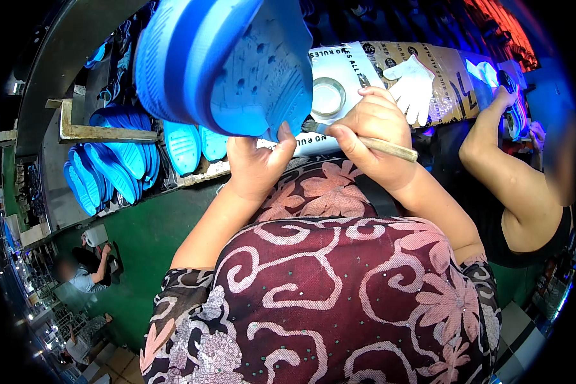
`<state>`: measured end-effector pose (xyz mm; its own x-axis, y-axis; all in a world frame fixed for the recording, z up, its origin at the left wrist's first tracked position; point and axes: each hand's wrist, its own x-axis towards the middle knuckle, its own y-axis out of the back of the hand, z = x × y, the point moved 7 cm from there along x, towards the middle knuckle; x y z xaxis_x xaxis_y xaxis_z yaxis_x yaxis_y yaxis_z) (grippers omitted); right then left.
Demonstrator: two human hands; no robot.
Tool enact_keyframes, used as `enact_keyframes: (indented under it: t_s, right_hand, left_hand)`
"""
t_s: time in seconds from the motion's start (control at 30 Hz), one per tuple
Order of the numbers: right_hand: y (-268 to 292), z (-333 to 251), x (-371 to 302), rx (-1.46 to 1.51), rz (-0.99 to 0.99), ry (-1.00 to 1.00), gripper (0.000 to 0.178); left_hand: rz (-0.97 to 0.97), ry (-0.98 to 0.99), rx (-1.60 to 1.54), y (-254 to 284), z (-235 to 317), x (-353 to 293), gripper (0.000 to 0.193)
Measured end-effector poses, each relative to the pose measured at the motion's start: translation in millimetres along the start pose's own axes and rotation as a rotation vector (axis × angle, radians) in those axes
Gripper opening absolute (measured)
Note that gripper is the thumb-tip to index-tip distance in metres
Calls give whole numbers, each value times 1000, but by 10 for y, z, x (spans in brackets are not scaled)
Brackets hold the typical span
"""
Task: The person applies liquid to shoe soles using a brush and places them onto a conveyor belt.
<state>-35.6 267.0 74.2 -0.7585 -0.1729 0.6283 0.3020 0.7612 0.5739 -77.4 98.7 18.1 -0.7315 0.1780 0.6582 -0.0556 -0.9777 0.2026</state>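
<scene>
My left hand [257, 163] grips the lower edge of a blue foam shoe sole [256, 77], which is raised close in front of me. It has a thick ridged rim and a dotted, textured inner face. My right hand [381, 125] is closed round a flat brush with a wooden handle [390, 148]. The brush's dark bristles [310, 126] are at the sole's lower right edge; whether they touch it I cannot tell. Just beyond my right hand, a round shallow dish [328, 97] rests on white printed sheeting [358, 61].
A white glove [413, 86] lies on brown printed cardboard [451, 89]. Stacked blue soles [118, 153] stand on the left beside a wooden bar [112, 134]. Another person's arm [499, 153] works at the right with a blue shoe [517, 118]. Other people are at the lower left on green floor [147, 256].
</scene>
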Motion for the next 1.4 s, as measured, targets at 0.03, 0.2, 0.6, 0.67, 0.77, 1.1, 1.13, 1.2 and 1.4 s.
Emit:
enact_keyframes:
  t_s: [0.03,0.2,0.6,0.67,0.77,1.1,1.13,1.2,1.4]
  right_hand:
    - [10,5,-2,2,-2,1,19]
    - [39,57,14,17,22,-35,20]
    - [38,68,13,78,38,-92,22]
    - [70,69,28,103,94,-80,22]
    - [8,31,36,95,49,1,21]
    - [332,27,-14,-54,115,-33,23]
    - [389,60,-20,-14,125,-62,22]
    - [523,200,-142,10,206,-159,21]
    - [1006,593,-626,19,404,-338,20]
  left_hand:
    - [-2,26,-5,1,-5,7,40]
    - [-139,45,70,-43,50,40,43]
    - [-150,-98,137,-18,62,66,39]
    - [-152,-130,176,-17,48,30,39]
    - [-116,-125,185,-21,126,92,39]
    - [30,-6,33,40,140,317,22]
    - [26,120,-119,107,36,291,34]
    - [0,415,-107,164,132,516,54]
    - [-470,840,-679,-228,578,913,67]
